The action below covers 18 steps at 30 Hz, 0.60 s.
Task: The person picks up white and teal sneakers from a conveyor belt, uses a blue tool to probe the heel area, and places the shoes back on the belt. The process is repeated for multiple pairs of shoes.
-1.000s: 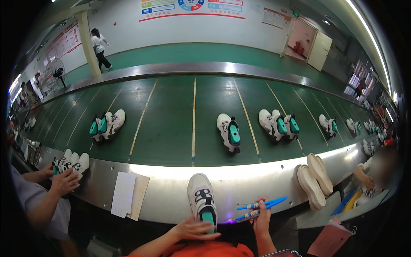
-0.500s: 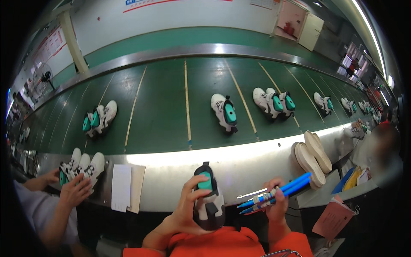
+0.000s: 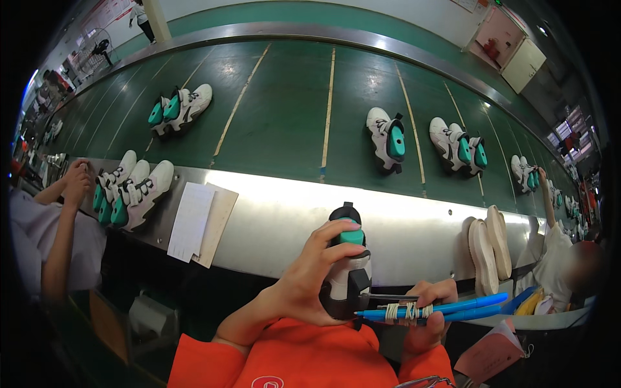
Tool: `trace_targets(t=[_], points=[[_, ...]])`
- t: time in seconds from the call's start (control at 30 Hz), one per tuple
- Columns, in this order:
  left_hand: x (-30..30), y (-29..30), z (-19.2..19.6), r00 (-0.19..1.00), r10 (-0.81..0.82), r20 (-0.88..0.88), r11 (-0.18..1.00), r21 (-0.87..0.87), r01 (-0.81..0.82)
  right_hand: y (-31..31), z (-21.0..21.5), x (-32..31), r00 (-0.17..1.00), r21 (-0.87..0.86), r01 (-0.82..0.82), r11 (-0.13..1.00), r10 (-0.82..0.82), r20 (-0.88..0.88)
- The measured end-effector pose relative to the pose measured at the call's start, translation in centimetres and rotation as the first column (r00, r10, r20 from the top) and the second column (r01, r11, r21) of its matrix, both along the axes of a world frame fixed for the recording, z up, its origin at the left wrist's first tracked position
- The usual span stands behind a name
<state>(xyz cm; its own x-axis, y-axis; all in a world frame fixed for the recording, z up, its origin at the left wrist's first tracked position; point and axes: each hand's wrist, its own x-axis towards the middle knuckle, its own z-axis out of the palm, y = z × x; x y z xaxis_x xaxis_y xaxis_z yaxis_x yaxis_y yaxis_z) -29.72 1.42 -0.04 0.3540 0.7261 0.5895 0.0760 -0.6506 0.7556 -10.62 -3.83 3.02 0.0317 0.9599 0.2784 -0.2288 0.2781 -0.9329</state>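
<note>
My left hand (image 3: pixel 294 281) is wrapped round a white, grey and black sneaker (image 3: pixel 346 279), its fingers over the green insert (image 3: pixel 350 238) in the opening. The shoe stands upright, toe end toward me or turned so that I cannot tell. My right hand (image 3: pixel 430 313) is closed on two blue pens (image 3: pixel 475 302) bound with pale rubber bands (image 3: pixel 404 313). A thin metal rod (image 3: pixel 391 297) is in the same bundle, its end at the side of the sneaker. Whether the rod touches the shoe is too small to tell.
Beyond the steel ledge (image 3: pixel 272 223) runs a green belt (image 3: pixel 291 110) with more sneakers (image 3: pixel 386 139). Several sneakers (image 3: pixel 145 191), papers (image 3: pixel 192 220) and cream soles (image 3: pixel 480 255) lie on the ledge. Co-workers sit at left and right; one reaches a hand (image 3: pixel 543 174) toward the belt.
My right hand has brought the pens and rod to the sneaker's side, lower and more level. The left co-worker's hands have left the shoes. My view has tilted and turned.
</note>
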Motion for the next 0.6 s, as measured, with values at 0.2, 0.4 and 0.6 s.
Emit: trace_targets(t=[0.2, 0.4, 0.6], points=[[-0.2, -0.1, -0.2, 1.000, -0.001, 0.001, 1.000, 0.002, 0.001, -0.6, -0.8, 0.4, 0.999, 0.029, 0.000, 1.000, -0.002, 0.052], [-0.3, -0.1, 0.0, 1.000, -0.010, -0.004, 1.000, 0.004, 0.010, -0.9, -1.4, 0.7, 0.997, 0.054, -0.048, 0.997, 0.045, 0.057], [-0.6, -0.1, 0.1, 1.000, -0.017, 0.008, 1.000, 0.001, 0.017, -0.9, -1.4, 0.3, 0.998, 0.067, -0.025, 0.997, 0.021, 0.063]])
